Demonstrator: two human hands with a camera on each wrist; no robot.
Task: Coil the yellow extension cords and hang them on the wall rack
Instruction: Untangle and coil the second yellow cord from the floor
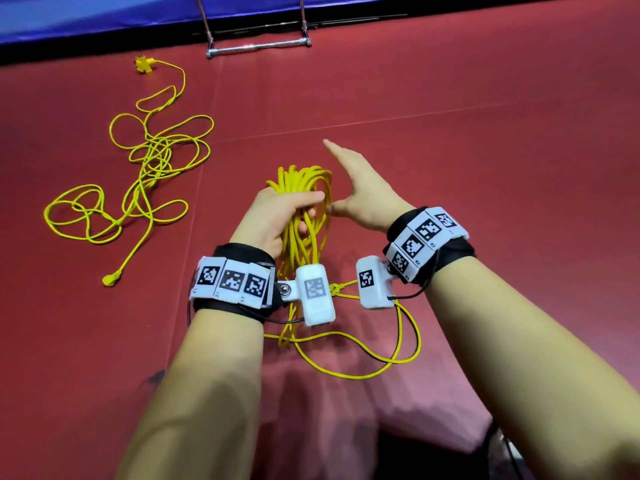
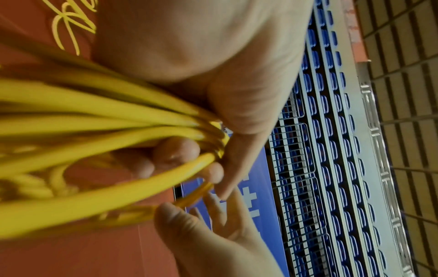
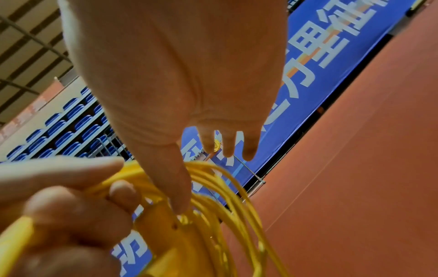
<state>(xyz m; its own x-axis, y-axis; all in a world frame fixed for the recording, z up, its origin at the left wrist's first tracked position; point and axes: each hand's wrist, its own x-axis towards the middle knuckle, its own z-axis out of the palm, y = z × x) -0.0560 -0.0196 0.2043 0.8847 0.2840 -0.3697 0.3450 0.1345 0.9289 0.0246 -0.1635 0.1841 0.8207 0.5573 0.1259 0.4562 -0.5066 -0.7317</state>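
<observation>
1. Now my left hand [image 1: 277, 216] is gripping the coiled cord [image 1: 304, 202] with fingers curled round the loops, so that they do not fall apart.
2. My right hand [image 1: 360, 188] is spread just beside the coil, holding nothing; I think it is getting ready for the loose tail [image 1: 381, 362] on the red floor [image 1: 485, 150].
3. The second cord [image 1: 152, 161] is lying tangled well apart, and the rack [image 1: 258, 48] is waiting farther ahead.

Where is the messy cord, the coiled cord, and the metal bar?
messy cord [image 1: 152, 157], head view, on its tangled middle.
coiled cord [image 1: 304, 178], head view, on the top loops.
metal bar [image 1: 258, 47], head view, on its middle.
</observation>
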